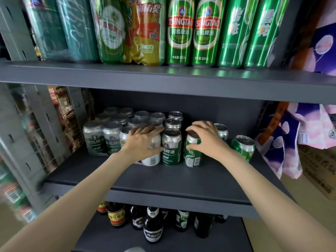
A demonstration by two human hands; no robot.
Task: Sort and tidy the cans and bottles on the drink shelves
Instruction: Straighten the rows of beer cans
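**On the middle shelf: can handling**

Right hand [205,139] grips the green can [192,151] from above, fingers curled over its rim. Left hand [143,142] lies flat against the silver can [152,151]. Judged rigid, smooth, slippery; thin walls dent. Grasp at mid-body on the middle shelf [163,179].

Hanging at the far right — purple-and-pink patterned fabric [298,142], draping beside the shelving. Sitting below it on the floor — a brown cardboard box [320,171], printed characters showing.
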